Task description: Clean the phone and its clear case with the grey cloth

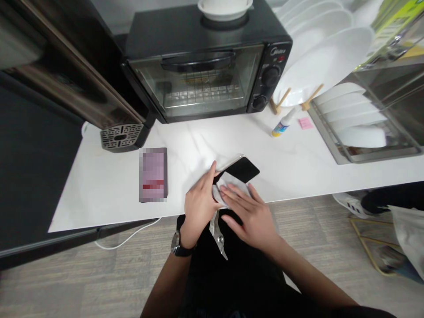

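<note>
A smartphone (247,169) with a black screen lies tilted on the white counter (185,141), close to its front edge. My left hand (200,201), with a watch on its wrist, holds the phone's near left end, its index finger stretched along the side. A folded white wipe (239,182) covers part of the screen. The fingers of my right hand (251,216) press on this wipe, close together, with the thumb apart. My hands and the wipe hide the phone's near end.
A black toaster oven (205,84) stands behind, a dispenser's drip tray (121,138) to its left. On the counter are a pixelated pinkish rectangle (154,174), a small bottle (281,127) and a pink note (305,123). White plates (321,62) stand in racks at right.
</note>
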A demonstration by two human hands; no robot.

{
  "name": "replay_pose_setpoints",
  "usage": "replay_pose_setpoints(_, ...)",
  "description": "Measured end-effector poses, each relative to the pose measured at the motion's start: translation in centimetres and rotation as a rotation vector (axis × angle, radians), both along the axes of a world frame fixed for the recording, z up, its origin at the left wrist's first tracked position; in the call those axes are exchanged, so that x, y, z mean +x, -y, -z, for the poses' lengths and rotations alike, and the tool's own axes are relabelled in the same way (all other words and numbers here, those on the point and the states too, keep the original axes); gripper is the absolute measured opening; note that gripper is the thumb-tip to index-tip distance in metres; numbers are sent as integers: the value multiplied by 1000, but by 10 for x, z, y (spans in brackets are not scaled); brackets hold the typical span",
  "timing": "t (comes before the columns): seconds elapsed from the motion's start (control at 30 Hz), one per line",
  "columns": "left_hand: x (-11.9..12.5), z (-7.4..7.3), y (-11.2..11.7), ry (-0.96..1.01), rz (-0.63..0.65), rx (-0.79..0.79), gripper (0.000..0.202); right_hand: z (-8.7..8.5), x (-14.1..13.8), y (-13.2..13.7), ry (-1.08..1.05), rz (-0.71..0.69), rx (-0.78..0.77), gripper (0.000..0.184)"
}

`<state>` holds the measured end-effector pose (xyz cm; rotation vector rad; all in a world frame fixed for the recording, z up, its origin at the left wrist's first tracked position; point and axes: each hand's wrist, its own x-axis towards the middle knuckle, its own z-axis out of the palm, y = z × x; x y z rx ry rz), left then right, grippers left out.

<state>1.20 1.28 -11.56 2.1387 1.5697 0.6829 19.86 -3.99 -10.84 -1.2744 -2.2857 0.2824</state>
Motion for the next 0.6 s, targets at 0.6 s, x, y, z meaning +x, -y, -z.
replay_pose_setpoints(0.6, 0, -3, 0, -1, 15, 13, 104, -3, 32, -23, 78, 119, 38, 45)
